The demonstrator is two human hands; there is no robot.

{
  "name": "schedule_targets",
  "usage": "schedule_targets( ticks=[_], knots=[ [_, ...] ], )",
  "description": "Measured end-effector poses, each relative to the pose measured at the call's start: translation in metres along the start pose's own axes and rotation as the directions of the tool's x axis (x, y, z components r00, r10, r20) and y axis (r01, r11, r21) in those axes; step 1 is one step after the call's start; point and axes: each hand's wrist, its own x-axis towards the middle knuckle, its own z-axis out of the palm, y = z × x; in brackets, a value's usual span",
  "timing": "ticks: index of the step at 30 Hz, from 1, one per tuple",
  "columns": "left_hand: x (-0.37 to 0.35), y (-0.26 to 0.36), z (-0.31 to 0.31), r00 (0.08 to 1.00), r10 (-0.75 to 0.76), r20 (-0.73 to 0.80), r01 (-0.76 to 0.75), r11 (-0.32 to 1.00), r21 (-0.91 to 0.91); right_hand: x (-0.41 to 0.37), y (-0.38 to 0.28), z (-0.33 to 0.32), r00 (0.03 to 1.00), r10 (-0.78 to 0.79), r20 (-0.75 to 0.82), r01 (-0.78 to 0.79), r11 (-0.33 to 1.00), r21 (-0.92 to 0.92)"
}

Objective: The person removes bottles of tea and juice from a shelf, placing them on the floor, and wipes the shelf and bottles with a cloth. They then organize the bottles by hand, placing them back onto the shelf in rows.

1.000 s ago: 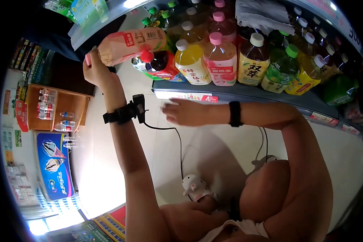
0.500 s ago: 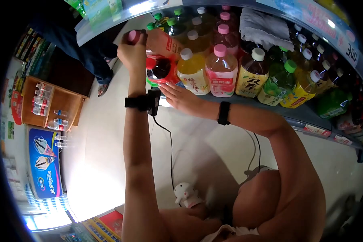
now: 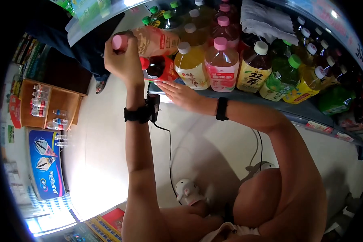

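My left hand (image 3: 123, 66) is closed around the neck of a bottle with a pink cap (image 3: 159, 41), a red-and-white label and pale contents. This bottle lies on its side, its cap toward the aisle. Just below it, a dark drink bottle with a red cap and red label (image 3: 162, 67) is also tipped over. My right hand (image 3: 185, 95) has its fingers stretched out, fingertips at the lower edge of that red label. Beside it stand a yellow drink bottle (image 3: 191, 64) and a pink drink bottle (image 3: 222, 64), both upright.
Further bottles, including a green-capped one (image 3: 281, 78), line the shelf (image 3: 254, 100). A grey cloth (image 3: 266, 20) lies over the bottles behind. Another person's leg (image 3: 78, 52) is at upper left. A wooden rack (image 3: 74, 103) with small bottles stands left. White slippers (image 3: 187, 191) are below.
My left hand has shifted left and slightly down, and more of the pink-capped bottle shows. The red-labelled bottle sits slightly further left. My right hand keeps nearly its place.
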Motion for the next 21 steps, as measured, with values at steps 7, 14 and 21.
schedule_targets(
  ticks=[7, 14, 21],
  knots=[
    [0.013, 0.012, -0.014, 0.996, -0.084, -0.017, 0.079, 0.976, -0.204, -0.003, 0.005, -0.001, 0.999, -0.045, 0.006, 0.045, 0.999, -0.027],
    [0.008, 0.018, -0.008, 0.998, -0.057, -0.017, 0.056, 0.996, -0.062, -0.002, 0.006, 0.005, 0.997, -0.063, 0.033, 0.066, 0.992, -0.104],
    [0.003, 0.054, -0.02, 0.998, 0.016, -0.054, -0.022, 0.993, -0.118, -0.001, 0.014, -0.013, 0.989, -0.078, 0.128, 0.109, 0.961, -0.254]
  ],
)
